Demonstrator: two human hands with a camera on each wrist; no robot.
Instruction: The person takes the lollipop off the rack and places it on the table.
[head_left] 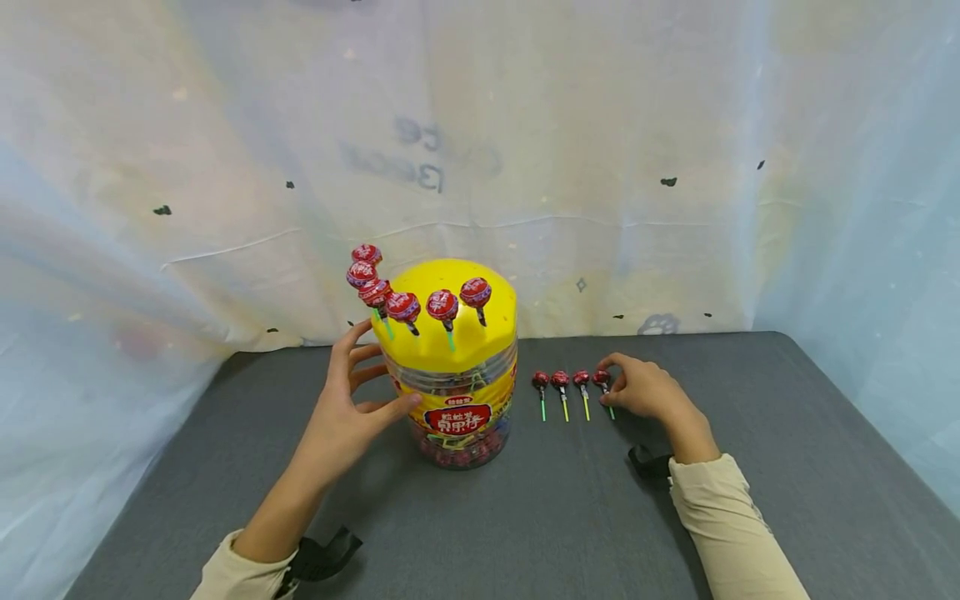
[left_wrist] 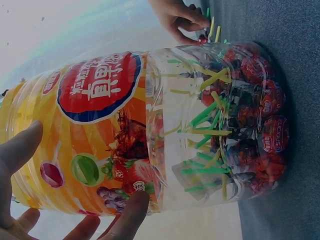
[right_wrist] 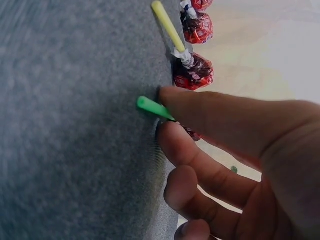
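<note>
My left hand (head_left: 347, 408) holds the side of a large clear plastic jar (head_left: 457, 446), thumb across the front label and fingers round the far left side. Through the jar's wall in the left wrist view show red-wrapped lollipops with green and yellow sticks. Several red lollipops stand in an arc along the edge of its yellow lid (head_left: 472, 333). On the table to the right, my right hand (head_left: 648, 390) pinches the rightmost lollipop (head_left: 602, 377) of a short row. Its green stick (right_wrist: 154, 107) pokes out between thumb and finger in the right wrist view.
Three more lollipops (head_left: 560, 379) lie side by side between the jar and my right hand, sticks toward me. The grey table (head_left: 562, 517) ends at a pale hanging sheet (head_left: 585, 167) behind. Black straps (head_left: 324, 557) hang at both wrists.
</note>
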